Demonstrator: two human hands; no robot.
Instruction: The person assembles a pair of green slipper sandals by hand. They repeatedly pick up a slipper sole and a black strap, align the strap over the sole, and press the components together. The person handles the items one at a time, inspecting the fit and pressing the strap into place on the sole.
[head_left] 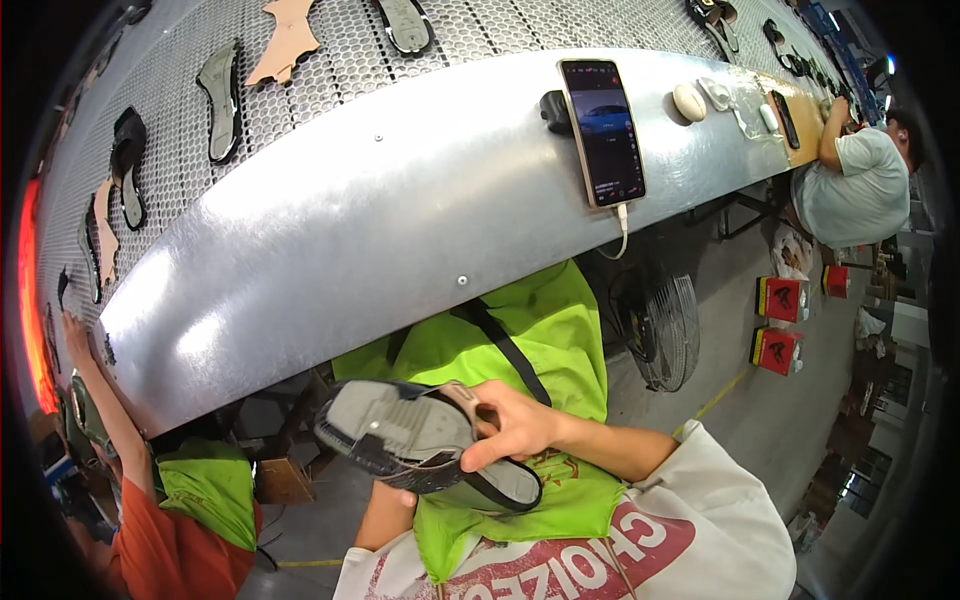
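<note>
A sandal (378, 425) with a grey footbed and black straps is held over my lap, tilted, its toe end to the left. My right hand (515, 428) is closed around its strap, with the thumb pressed along the side. Most of my left hand (406, 497) is hidden beneath the sandal. A bit of finger shows at the sandal's lower edge, and the hand seems closed on it from below. A bright green apron (540, 345) covers my lap behind the sandal.
Ahead lies a metal table edge (330, 220) bearing a propped phone (605, 135) with a white cable (622, 235). Beyond it, a mesh surface (330, 60) carries sandal soles (220, 100). A fan (660, 325) stands right. Co-workers sit left (180, 540) and far right (865, 185).
</note>
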